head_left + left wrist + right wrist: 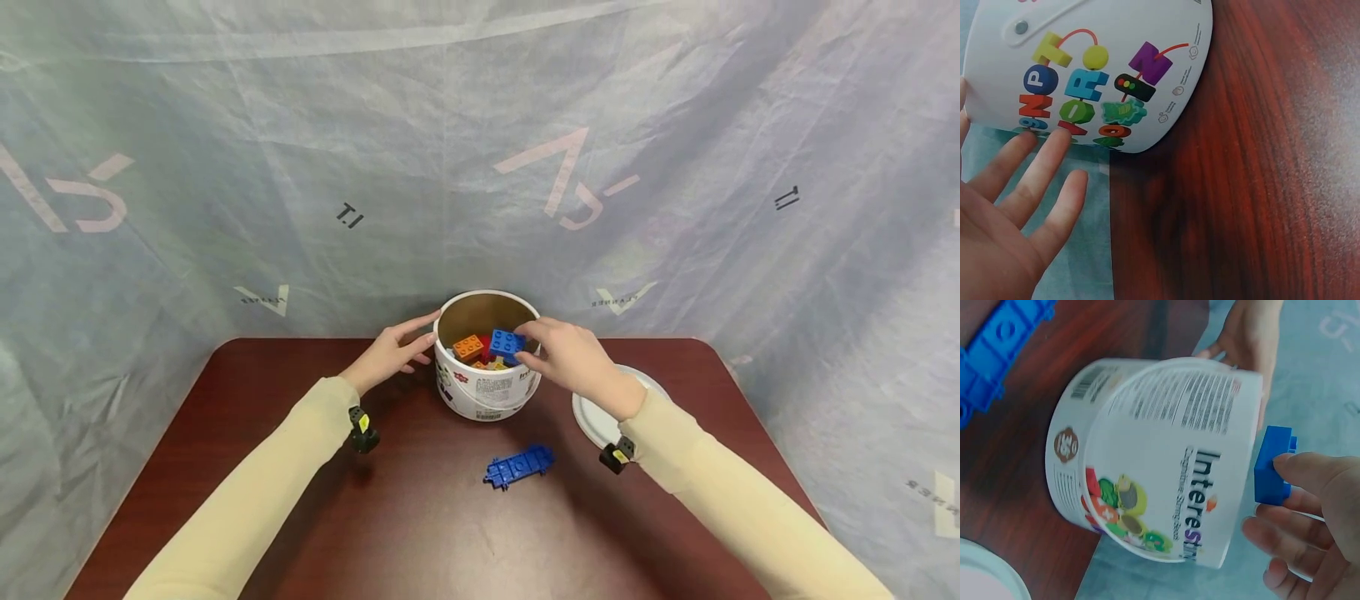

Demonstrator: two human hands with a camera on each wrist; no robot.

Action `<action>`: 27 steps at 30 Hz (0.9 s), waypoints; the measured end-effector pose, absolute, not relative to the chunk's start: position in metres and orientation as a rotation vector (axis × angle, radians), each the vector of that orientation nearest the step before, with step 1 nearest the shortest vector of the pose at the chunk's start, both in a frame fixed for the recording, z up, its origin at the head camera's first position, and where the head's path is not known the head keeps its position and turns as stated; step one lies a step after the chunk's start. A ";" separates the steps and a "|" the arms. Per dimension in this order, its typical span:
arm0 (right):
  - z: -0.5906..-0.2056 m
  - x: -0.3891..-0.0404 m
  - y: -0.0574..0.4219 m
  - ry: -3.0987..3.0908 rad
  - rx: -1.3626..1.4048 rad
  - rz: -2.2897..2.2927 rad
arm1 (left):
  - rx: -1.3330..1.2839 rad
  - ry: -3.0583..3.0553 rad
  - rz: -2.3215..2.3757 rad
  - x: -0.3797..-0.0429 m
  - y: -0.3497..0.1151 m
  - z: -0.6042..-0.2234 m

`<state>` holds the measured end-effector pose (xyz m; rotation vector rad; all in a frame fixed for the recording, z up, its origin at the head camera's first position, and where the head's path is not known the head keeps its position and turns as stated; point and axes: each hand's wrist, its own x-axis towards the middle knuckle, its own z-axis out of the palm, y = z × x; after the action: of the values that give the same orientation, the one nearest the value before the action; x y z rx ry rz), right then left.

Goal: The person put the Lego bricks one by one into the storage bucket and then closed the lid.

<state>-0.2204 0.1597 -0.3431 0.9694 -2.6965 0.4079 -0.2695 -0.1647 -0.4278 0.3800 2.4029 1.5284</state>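
Observation:
A white printed bucket (487,392) stands near the back of the table, holding several toy bricks, among them an orange brick (468,347). Between the thumb and fingers of my right hand (572,357) is a blue building brick (1271,465), pinched just above the bucket's mouth. My left hand (384,357) is at the bucket's left side, its fingers extended against the wall near the rim. In the left wrist view those fingers (1054,156) lie spread and fairly straight beside the colourful lettering.
A blue toy wheelbase plate (519,467) lies on the dark red table (420,525) in front of the bucket. To the right, partly under my right forearm, is a white round lid (592,421). A grey sheet (420,167) hangs behind the table.

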 end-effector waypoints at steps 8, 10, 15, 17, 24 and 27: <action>-0.347 -0.250 0.160 -2.747 0.909 0.352 | 0.413 2.383 1.549 -0.272 -0.159 -0.425; -0.347 -0.256 0.160 -2.768 0.915 0.342 | 0.416 2.385 1.547 -0.272 -0.158 -0.424; -0.349 -0.270 0.157 -2.753 1.003 0.317 | 0.411 2.391 1.544 -0.273 -0.157 -0.421; -0.350 -0.273 0.154 -2.742 1.047 0.297 | 0.409 2.389 1.543 -0.273 -0.158 -0.421; -0.360 -0.282 0.147 -2.705 1.075 0.229 | 0.392 2.398 1.546 -0.271 -0.162 -0.425; -0.367 -0.283 0.147 -2.709 1.048 0.220 | 0.375 2.399 1.544 -0.268 -0.164 -0.429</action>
<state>-0.2833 0.1473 -0.3674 1.0478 -2.7093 0.2200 -0.2681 -0.1639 -0.4291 0.3753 2.3988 1.5442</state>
